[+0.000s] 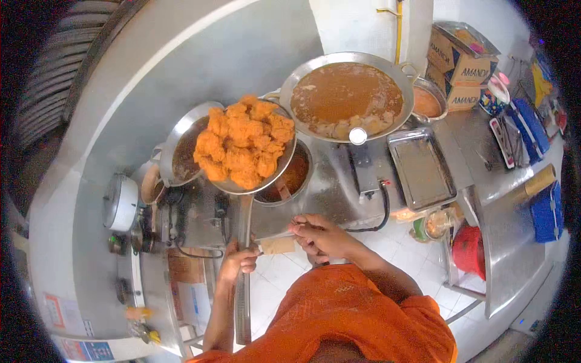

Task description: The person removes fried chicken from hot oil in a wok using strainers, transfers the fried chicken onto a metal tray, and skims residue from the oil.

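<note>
My left hand [240, 261] is wrapped round the long metal handle [242, 302] of a strainer. The strainer's round bowl [289, 158] is heaped with orange-brown fried pieces [245, 142]. It is held above a pot of dark reddish-brown liquid [294, 175], partly covering it. My right hand [318, 237] is in front of the counter edge, apart from the handle, with its fingers curled together; whether anything small is in them is hidden.
A wide pan of bubbling brown oil [348, 91] with pale pieces stands at the back. Left is another pan [172, 136]; right are a metal tray [422, 169], a smaller pot [428, 103] and stacked boxes [463, 69]. A black hose [386, 209] hangs over the front edge.
</note>
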The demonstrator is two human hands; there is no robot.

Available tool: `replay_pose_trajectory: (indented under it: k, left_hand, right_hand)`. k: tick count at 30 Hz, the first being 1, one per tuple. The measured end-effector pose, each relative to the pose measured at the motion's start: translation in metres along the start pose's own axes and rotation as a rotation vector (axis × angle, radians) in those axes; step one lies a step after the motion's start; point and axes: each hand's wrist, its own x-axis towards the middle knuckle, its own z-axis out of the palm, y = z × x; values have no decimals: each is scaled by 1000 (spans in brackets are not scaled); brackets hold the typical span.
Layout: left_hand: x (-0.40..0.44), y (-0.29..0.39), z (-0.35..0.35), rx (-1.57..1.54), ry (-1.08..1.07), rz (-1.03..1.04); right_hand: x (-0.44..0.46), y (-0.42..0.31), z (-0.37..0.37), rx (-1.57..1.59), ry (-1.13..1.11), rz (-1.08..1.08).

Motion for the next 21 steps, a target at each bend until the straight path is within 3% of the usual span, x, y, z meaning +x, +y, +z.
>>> replay_pose_trajectory:
  k: [7,11,15,21]
  left_hand:
    - [13,6,68,9,-164,-25]
    - [15,11,127,82,-169,-9]
    - [34,7,167,57,-373,11]
    - [53,5,238,138,-442,-39]
  right_hand:
    - [-55,-33,-41,9,-2,-47]
    - [-104,-59,-51,-7,117,-85]
    - [-145,-73,-67,-58,206,-169]
    - [-200,-81,-94,-62,369,-251]
